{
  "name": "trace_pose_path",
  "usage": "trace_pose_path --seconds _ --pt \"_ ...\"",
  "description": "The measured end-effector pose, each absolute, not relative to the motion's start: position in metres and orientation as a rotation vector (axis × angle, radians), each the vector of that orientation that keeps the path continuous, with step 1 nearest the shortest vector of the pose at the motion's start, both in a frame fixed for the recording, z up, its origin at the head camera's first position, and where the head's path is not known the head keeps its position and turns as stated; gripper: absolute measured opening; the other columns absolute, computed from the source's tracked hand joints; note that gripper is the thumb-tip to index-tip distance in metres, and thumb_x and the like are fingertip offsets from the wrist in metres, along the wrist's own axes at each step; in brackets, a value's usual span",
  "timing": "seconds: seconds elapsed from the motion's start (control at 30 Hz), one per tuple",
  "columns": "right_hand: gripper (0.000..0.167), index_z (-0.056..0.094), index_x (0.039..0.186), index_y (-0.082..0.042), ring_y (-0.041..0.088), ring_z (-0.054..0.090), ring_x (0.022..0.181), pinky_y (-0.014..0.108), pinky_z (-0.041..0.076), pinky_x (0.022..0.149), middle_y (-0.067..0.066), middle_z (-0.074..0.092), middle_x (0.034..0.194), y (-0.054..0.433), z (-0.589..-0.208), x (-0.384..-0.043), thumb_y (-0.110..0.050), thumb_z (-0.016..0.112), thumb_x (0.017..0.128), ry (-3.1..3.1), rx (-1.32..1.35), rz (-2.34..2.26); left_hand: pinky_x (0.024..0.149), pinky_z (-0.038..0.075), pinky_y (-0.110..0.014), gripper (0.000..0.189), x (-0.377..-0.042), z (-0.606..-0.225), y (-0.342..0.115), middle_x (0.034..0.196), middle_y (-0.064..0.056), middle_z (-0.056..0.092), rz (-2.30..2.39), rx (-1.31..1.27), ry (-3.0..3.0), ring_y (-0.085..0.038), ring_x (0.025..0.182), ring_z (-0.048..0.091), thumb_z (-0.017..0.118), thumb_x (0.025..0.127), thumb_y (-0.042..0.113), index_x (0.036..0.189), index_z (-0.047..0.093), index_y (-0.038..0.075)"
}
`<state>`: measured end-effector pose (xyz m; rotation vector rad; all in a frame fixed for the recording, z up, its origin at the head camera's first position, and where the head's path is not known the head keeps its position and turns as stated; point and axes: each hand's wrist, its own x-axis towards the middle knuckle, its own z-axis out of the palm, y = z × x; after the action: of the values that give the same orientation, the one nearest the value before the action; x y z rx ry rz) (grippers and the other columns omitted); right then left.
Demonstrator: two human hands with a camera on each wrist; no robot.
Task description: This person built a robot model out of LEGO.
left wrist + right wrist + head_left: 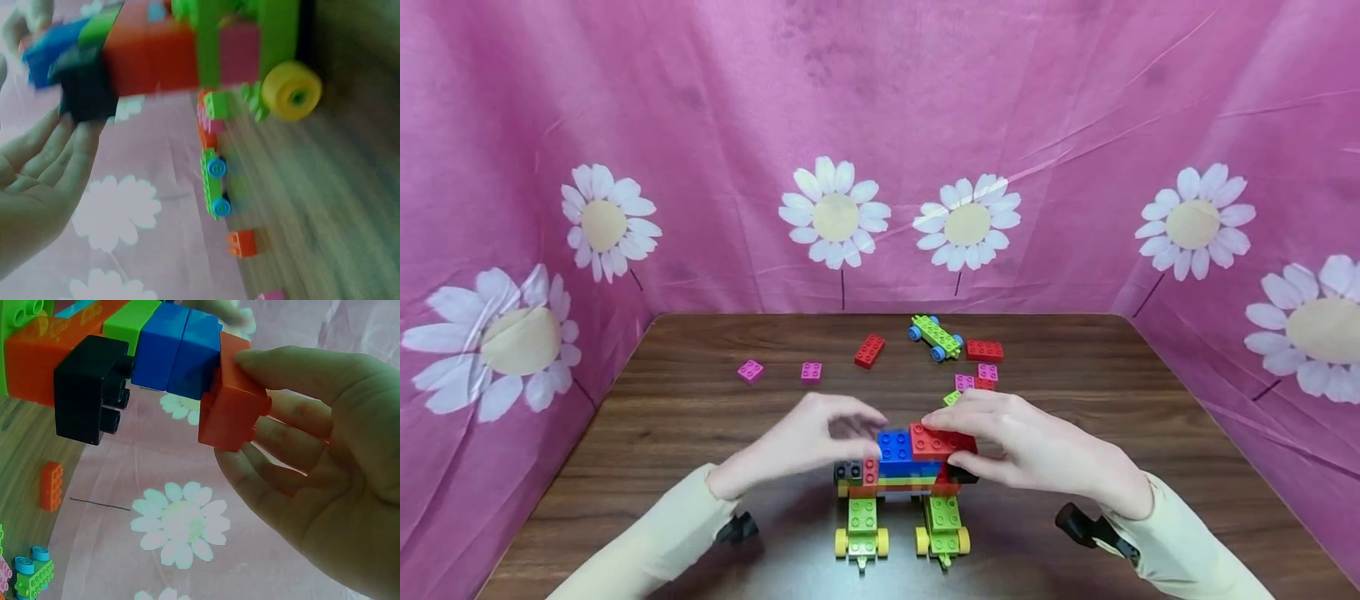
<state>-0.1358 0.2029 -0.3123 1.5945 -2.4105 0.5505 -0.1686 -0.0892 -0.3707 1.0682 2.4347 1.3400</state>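
As fingers (294, 370) pinch one red brick (234, 400), four yellow wheels (882, 542) showing

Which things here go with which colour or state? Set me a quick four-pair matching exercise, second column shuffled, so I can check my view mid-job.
Things:
1. Topmost red brick at the build
2. Loose car base
3. Wheels under the build
4. Leftmost loose brick in the head view

Matches:
A. Yellow
B. Pink
C. Held in the right grip
D. Green, blue-wheeled

Pairs: 1-C, 2-D, 3-A, 4-B
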Motion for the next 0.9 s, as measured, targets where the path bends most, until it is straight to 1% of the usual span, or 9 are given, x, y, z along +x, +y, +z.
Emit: trace_pose_path --seconds 0.13,0.23,0.33,0.4,0.47,0.53,0.63,0.73,0.9 --pt "0.041 0.065 0.126 -0.012 0.005 0.063 0.096 0.017 0.054 0.082 -0.006 0.070 0.111 0.205 -0.312 -0.135 -0.016 0.077 0.086 -2.405 1.585 0.541 0.080 0.057 -0.027 0.025 -0.205 -0.362 -0.086 0.102 0.004 0.076 1.299 0.934 2.597 -0.006 0.089 0.069 0.070 0.092 0.034 0.112 0.073 0.019" --pt "0.040 0.065 0.127 -0.013 0.006 0.064 0.098 0.020 0.056 0.083 -0.006 0.071 0.113 0.206 -0.312 -0.134 -0.019 0.075 0.089 -2.424 1.566 0.539 0.082 0.058 -0.033 0.026 -0.241 -0.362 -0.077 0.101 -0.003 0.077 1.176 0.926 2.760 -0.013 0.090 0.071 0.069 0.093 0.030 0.110 0.074 0.010" --pt "0.043 0.065 0.128 -0.014 0.007 0.064 0.100 0.022 0.057 0.083 -0.005 0.071 0.115 0.207 -0.313 -0.134 -0.017 0.077 0.087 -2.451 1.547 0.550 0.087 0.058 -0.038 0.030 -0.274 -0.370 -0.067 0.103 -0.011 0.076 0.969 0.912 2.892 -0.021 0.094 0.071 0.070 0.092 0.025 0.110 0.072 0.001" --pt "0.044 0.064 0.128 -0.014 0.008 0.064 0.101 0.022 0.057 0.084 -0.005 0.071 0.116 0.206 -0.313 -0.133 -0.016 0.077 0.086 -2.465 1.543 0.553 0.088 0.058 -0.039 0.031 -0.291 -0.379 -0.063 0.103 -0.015 0.075 0.813 0.886 2.959 -0.025 0.095 0.071 0.071 0.091 0.023 0.108 0.071 -0.003" --pt "0.046 0.064 0.129 -0.013 0.009 0.065 0.102 0.024 0.058 0.084 -0.004 0.071 0.117 0.205 -0.315 -0.133 -0.014 0.078 0.085 -2.468 1.544 0.553 0.085 0.058 -0.037 0.033 -0.305 -0.388 -0.058 0.099 -0.016 0.075 0.695 0.828 2.984 -0.025 0.090 0.069 0.073 0.090 0.024 0.105 0.070 -0.004" --pt "0.046 0.065 0.128 -0.013 0.009 0.064 0.102 0.023 0.058 0.084 -0.004 0.071 0.117 0.205 -0.316 -0.133 -0.014 0.078 0.084 -2.459 1.543 0.557 0.073 0.056 -0.032 0.035 -0.316 -0.396 -0.054 0.087 -0.014 0.071 0.622 0.761 2.976 -0.022 0.078 0.064 0.075 0.088 0.028 0.098 0.069 -0.005" --pt "0.046 0.065 0.128 -0.012 0.009 0.064 0.101 0.023 0.057 0.084 -0.004 0.071 0.116 0.204 -0.317 -0.132 -0.013 0.078 0.084 -2.443 1.546 0.575 0.060 0.043 -0.025 0.040 -0.327 -0.405 -0.046 0.070 -0.006 0.056 0.561 0.659 2.947 -0.017 0.065 0.048 0.076 0.086 0.037 0.085 0.064 -0.002" --pt "0.046 0.065 0.128 -0.011 0.008 0.064 0.099 0.022 0.057 0.084 -0.003 0.072 0.115 0.204 -0.317 -0.132 -0.013 0.078 0.084 -2.437 1.546 0.589 0.059 0.039 -0.025 0.042 -0.333 -0.412 -0.040 0.068 -0.002 0.045 0.524 0.621 2.940 -0.015 0.063 0.041 0.078 0.084 0.038 0.079 0.058 0.002" --pt "0.046 0.065 0.128 -0.011 0.009 0.065 0.100 0.023 0.058 0.084 -0.003 0.072 0.116 0.204 -0.318 -0.132 -0.014 0.079 0.084 -2.439 1.532 0.572 0.065 0.045 -0.031 0.035 -0.336 -0.419 -0.036 0.072 -0.004 0.051 0.500 0.626 2.959 -0.017 0.067 0.045 0.084 0.079 0.027 0.080 0.059 0.001"
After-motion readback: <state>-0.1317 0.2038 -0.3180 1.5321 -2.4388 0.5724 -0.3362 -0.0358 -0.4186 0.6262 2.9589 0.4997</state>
